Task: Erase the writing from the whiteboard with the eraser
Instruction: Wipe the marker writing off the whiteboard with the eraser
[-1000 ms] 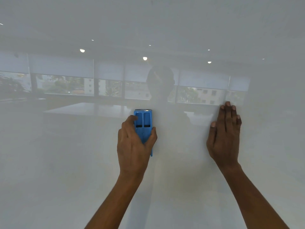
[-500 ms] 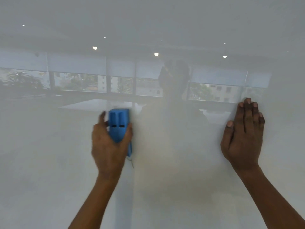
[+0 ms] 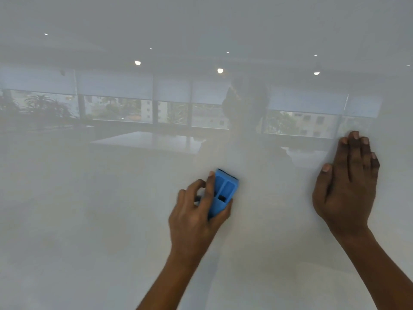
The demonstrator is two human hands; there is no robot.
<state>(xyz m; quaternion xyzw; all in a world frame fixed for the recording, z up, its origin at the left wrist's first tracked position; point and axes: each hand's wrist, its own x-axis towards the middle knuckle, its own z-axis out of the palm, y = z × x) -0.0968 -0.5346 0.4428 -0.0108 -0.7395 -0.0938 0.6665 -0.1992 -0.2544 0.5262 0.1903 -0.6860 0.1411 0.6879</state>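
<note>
A glossy whiteboard fills the whole head view. No writing shows on it. My left hand grips a blue plastic eraser near the board's middle, tilted to the right and pressed against the surface. My right hand lies flat on the board at the right, fingers together and pointing up, holding nothing.
The board mirrors the room behind me: windows with half-lowered blinds, ceiling lights, a table, plants and my own dim outline. No board edge or tray is in sight.
My left hand swept the eraser left, then back to the right and lower, now tilted. My right hand stays flat on the board; the view has shifted.
</note>
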